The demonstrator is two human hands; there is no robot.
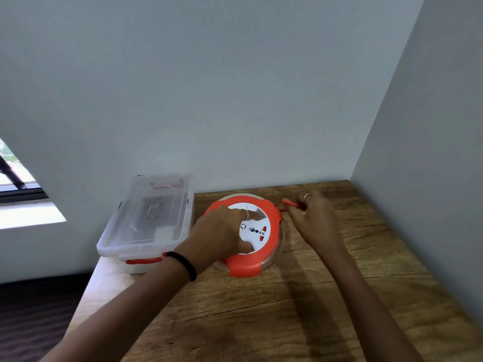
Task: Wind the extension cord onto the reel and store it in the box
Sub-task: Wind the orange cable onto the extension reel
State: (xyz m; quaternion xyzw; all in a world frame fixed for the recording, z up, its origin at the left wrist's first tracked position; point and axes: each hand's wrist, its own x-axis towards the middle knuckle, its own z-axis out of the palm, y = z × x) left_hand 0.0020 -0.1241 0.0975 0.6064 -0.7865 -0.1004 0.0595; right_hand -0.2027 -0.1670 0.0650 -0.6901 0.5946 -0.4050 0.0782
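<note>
Winding is nearing its end: left hand [222,231] is pressing on the reel [251,233], right hand [311,212] is pinching the last orange cord [286,204], and the box [149,218], centre-left, is waiting lidded.

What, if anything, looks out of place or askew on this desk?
The clear storage box sits off the wooden table's left edge on a paler surface, lid closed. Otherwise nothing stands out: the left hand rests on the reel, the right hand pinches the orange cord.
</note>
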